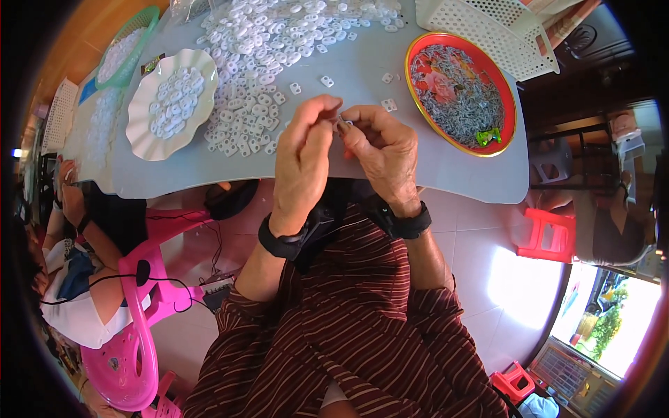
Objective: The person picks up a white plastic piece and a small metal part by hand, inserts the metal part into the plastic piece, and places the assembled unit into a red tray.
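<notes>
Striped shirt (pixel 341 285), six o'clock. Left hand (pixel 302 157), eleven: curled, contents unclear. Right hand (pixel 385 148), one: pinching small piece (pixel 341 122), probably best steadied two-handed.

On table (pixel 453 167): plate (pixel 139 111) left, tray (pixel 509 104) right, loose pieces (pixel 263 99) between, basket (pixel 481 28) behind tray

The left grip (pixel 301 164) and right grip (pixel 385 152) mostly hide a whitish piece (pixel 348 122), too small to identify. The top edge crops the white pile (pixel 282 31) and the perforated basket (pixel 488 35). Grey bits (pixel 460 111) in the red tray (pixel 506 104) are too fine to tell apart.
</notes>
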### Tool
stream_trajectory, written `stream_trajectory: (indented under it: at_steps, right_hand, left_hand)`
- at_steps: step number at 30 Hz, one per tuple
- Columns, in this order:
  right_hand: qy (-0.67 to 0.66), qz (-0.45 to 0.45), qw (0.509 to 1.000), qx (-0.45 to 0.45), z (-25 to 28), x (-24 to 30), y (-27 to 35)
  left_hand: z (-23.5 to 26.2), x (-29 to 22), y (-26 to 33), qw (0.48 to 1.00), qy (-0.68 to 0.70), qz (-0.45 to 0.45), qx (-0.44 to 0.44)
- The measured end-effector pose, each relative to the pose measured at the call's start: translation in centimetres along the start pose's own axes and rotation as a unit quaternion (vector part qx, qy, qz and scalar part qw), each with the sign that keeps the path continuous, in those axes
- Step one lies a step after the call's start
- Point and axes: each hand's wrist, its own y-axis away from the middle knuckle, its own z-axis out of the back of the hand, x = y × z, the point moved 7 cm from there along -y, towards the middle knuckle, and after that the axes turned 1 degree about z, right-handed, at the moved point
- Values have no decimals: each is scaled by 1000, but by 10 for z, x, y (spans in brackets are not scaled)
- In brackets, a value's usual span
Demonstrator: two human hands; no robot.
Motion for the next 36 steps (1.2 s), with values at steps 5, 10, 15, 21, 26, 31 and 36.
stream_trajectory:
  at_steps: [5,10,15,21,26,31,36]
  right_hand:
    - [-46,6,999,-6,3,6,-1]
    - [-59,26,998,-2,5,0,-4]
    - [-36,36,999,-6,7,6,-3]
    - [-56,34,998,7,5,5,-3]
    - [-55,29,998,24,5,8,-1]
    - [-49,32,998,35,2,7,-1]
    - [-43,26,998,33,2,8,0]
  left_hand:
    - [-2,-2,9,994,-101,-42,4]
    - [6,-1,7,994,-95,-55,6]
    - [5,2,2,998,-64,-17,24]
    - [5,-4,-3,995,-92,-26,36]
    - [13,14,-8,987,140,84,5]
    - [13,12,-7,984,157,84,0]
    - [11,8,-8,988,127,81,9]
